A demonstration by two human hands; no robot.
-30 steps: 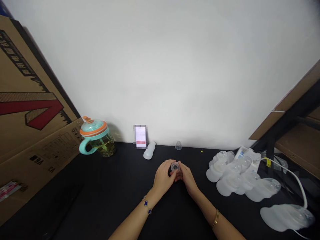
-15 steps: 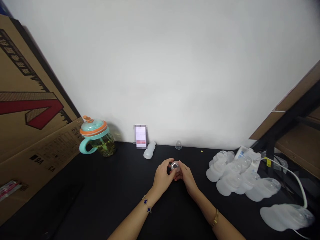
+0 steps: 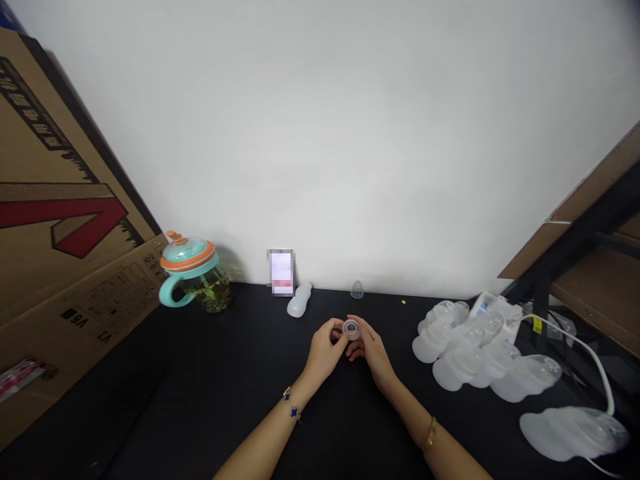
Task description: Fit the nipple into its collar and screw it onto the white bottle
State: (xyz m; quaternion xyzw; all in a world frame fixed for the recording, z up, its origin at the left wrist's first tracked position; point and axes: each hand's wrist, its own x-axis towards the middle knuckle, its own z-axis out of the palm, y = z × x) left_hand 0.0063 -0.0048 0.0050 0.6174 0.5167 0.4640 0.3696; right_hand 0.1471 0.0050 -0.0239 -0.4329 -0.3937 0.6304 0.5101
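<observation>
Both my hands hold a small translucent round bottle collar [image 3: 351, 329] over the black table, its ringed opening facing me. My left hand [image 3: 327, 348] pinches its left edge between thumb and fingers. Against the right edge, the fingers of my right hand [image 3: 373, 352] are closed, with some fingertips curled below it. Whether a teat sits inside the collar I cannot make out. Beyond my hands, a clear domed cap [image 3: 357, 290] stands near the wall. A frosted white baby bottle [image 3: 299, 300] without a top lies to the left of the cap.
Several frosted baby bottles with clear domed caps [image 3: 460, 365] lie together on the right, beside a white cable [image 3: 597, 360]. A phone [image 3: 283, 273] leans on the wall. At left stand a teal-handled jug [image 3: 213, 287] and a large cardboard box [image 3: 65, 267].
The collar has been tilted between my fingers, so its round rings now show more plainly. My hands have shifted only slightly; the other things stay where they were.
</observation>
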